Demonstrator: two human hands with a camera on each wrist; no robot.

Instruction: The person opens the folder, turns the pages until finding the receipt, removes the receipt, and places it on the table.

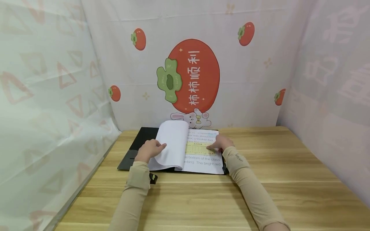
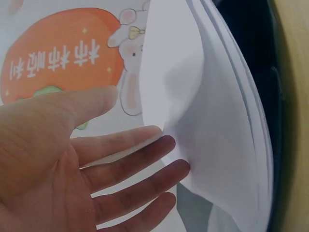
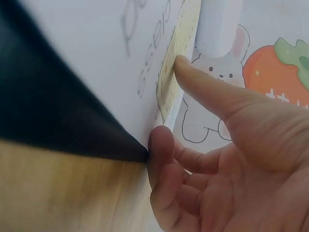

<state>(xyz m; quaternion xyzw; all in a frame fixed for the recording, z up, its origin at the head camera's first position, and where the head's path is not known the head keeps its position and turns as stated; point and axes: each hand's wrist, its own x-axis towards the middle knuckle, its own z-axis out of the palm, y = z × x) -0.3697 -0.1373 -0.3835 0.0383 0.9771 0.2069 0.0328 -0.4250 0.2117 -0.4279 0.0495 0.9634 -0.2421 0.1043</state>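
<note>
A black folder (image 1: 139, 137) lies spread on the table, with white pages inside. Its right page (image 1: 199, 163) carries large printed text and a yellow gridded card (image 1: 199, 148). To the left, a stack of white sheets (image 1: 172, 141) curls up, lifted from the folder. My left hand (image 1: 149, 150) is at these sheets, its fingers nearly straight and their tips touching the paper (image 2: 227, 125) in the left wrist view. My right hand (image 1: 222, 142) is at the folder's right edge. Its straight thumb (image 3: 203, 82) presses the yellow card, while the other fingers bend loosely beside the edge.
The wooden table (image 1: 196, 199) spreads around the folder. A white cloth backdrop (image 1: 248, 80) with persimmon and rabbit prints stands behind, and cloth walls (image 1: 52, 112) rise at both sides. A small black object (image 1: 153, 178) shows beside the left wrist.
</note>
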